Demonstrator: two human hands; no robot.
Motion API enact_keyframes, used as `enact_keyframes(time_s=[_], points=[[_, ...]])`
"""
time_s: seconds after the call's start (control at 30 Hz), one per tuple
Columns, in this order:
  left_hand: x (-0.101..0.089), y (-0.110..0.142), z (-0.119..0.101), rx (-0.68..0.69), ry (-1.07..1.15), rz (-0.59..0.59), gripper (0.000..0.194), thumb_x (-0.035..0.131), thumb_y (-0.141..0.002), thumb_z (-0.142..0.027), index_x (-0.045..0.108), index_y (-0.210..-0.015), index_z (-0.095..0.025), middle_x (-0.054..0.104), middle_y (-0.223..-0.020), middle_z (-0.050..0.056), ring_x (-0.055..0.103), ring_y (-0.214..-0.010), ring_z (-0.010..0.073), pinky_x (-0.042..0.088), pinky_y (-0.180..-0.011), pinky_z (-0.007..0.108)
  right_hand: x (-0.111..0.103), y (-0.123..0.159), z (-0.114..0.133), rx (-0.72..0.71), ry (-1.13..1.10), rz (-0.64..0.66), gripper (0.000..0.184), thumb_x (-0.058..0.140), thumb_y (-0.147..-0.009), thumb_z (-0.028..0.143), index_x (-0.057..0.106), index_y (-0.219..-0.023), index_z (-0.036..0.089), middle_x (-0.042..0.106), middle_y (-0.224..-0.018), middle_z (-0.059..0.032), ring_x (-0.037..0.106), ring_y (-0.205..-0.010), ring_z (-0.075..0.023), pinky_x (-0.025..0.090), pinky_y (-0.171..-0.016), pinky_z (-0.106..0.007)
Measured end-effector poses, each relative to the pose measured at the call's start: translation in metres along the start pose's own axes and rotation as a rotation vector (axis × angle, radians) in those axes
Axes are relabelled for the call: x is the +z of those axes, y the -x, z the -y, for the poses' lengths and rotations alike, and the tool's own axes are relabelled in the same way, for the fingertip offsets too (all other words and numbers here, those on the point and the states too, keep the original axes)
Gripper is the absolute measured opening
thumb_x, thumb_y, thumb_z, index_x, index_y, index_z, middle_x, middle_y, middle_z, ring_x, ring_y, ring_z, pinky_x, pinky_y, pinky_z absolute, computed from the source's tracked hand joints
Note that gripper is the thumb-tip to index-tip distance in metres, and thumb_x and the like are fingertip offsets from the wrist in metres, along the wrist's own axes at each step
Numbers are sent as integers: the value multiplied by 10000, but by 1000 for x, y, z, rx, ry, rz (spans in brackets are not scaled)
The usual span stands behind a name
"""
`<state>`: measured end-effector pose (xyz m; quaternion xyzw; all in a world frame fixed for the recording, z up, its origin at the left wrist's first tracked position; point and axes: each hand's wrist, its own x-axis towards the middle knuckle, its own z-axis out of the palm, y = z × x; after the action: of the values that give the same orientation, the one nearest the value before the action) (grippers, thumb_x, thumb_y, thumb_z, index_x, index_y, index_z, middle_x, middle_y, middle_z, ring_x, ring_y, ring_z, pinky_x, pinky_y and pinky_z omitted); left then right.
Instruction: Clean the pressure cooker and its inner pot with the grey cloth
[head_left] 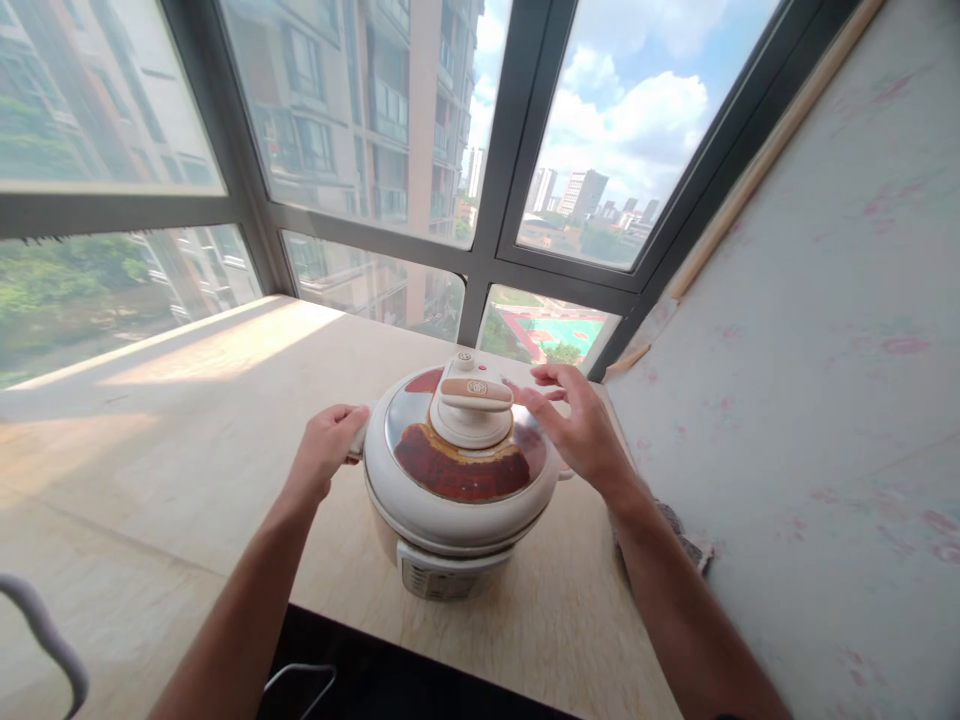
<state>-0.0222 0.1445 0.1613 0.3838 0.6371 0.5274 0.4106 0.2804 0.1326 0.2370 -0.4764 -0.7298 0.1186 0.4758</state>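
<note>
An electric pressure cooker with a white rim stands upright on the pale ledge in front of me. Its lid is on, with dark red and shiny silver patches around a raised centre. A tan-topped handle crosses the middle of the lid, with a small round valve behind it. My left hand is closed around the cooker's left side handle. Over the right side of the lid, my right hand hovers near the lid handle, fingers apart and holding nothing. Part of the right side handle shows below it.
The ledge runs out to grey-framed windows. A wall with flowered paper rises close on the right. A dark, crumpled thing lies by that wall, partly behind my forearm. A grey curved bar shows at lower left.
</note>
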Motion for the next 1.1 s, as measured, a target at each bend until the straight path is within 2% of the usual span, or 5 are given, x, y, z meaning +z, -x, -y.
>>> enact_keyframes(time_s=[0.17, 0.33, 0.63, 0.83, 1.1], points=[[7, 1, -8, 69, -85, -81, 196, 634, -754, -384, 644, -726, -190, 487, -453, -22, 399, -374, 125, 254, -334, 221, 40, -32, 28, -115, 210, 319, 453, 440, -1016, 541, 607, -1200, 163, 638, -1248, -153, 557, -1221, -288, 416, -1060, -456], [13, -1, -8, 57, -16, -80, 237, 675, -737, -409, 675, -776, -175, 554, -496, -7, 419, -375, 116, 269, -333, 213, 61, -31, 58, -152, 533, 382, 581, 405, -994, 647, 637, -1149, 138, 653, -1113, -184, 580, -1092, -324, 450, -950, -459], [13, -1, -3, 22, 65, -89, 361, 724, -625, -405, 710, -865, -136, 574, -557, -14, 424, -397, 89, 308, -344, 190, 54, -41, 51, -373, 639, 516, 489, 502, -983, 603, 646, -1119, 155, 644, -1118, -134, 579, -1034, -263, 456, -778, -340], [13, 4, 1, 24, 121, -76, 449, 685, -664, -482, 733, -933, -127, 450, -478, -54, 326, -368, 65, 235, -346, 175, 56, -41, 48, -350, 661, 481, 470, 481, -998, 592, 644, -1125, 170, 651, -1104, -116, 595, -1032, -256, 426, -711, -317], [15, 3, 4, 48, 151, -92, 509, 695, -645, -512, 740, -959, -114, 446, -485, -53, 319, -380, 63, 236, -349, 181, 52, -51, 42, -371, 638, 558, 501, 539, -950, 640, 666, -1134, 192, 652, -1086, -87, 636, -949, -222, 407, -730, -297]])
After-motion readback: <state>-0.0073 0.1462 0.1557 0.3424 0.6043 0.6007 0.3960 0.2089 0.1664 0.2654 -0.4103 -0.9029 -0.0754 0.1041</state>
